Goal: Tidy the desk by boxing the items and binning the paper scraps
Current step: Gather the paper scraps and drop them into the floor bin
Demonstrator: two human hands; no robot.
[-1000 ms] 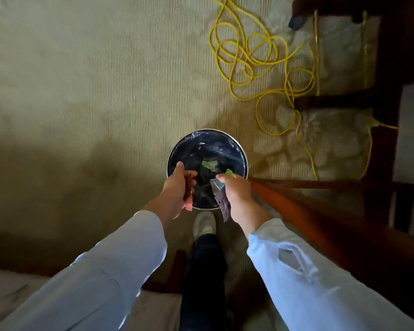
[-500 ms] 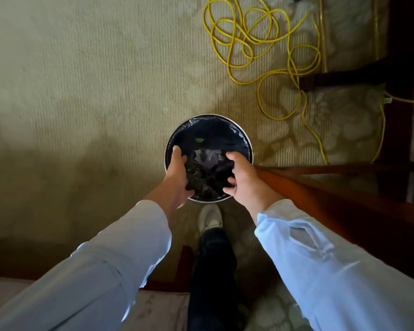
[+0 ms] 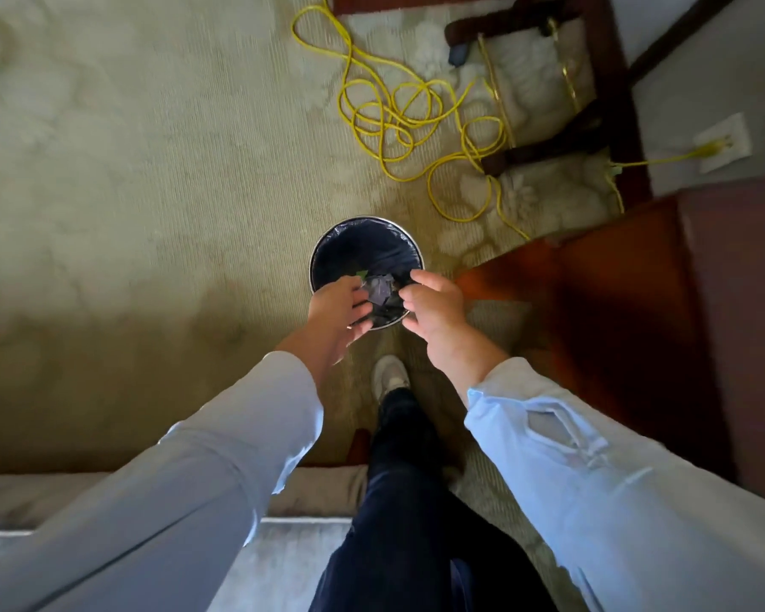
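A round bin (image 3: 327, 245) with a black liner stands on the carpet below me. Paper scraps (image 3: 378, 288), purple-grey with a bit of green, lie inside it. My left hand (image 3: 334, 309) hovers over the bin's near left rim, fingers loosely apart and empty. Over the near right rim my right hand (image 3: 433, 304) hangs with fingers curled and nothing visible in it. Both hands partly hide the bin's near edge.
The corner of a reddish wooden desk (image 3: 614, 311) juts in at the right, close to the bin. A tangled yellow cable (image 3: 398, 121) lies on the carpet beyond, running to a wall socket (image 3: 720, 148). A dark chair frame (image 3: 561, 81) stands at upper right. My shoe (image 3: 389, 375) is just behind the bin.
One second ago both hands held coloured scraps over the bin. The scraps have dropped in, and both hands have since lifted off the rim, empty.
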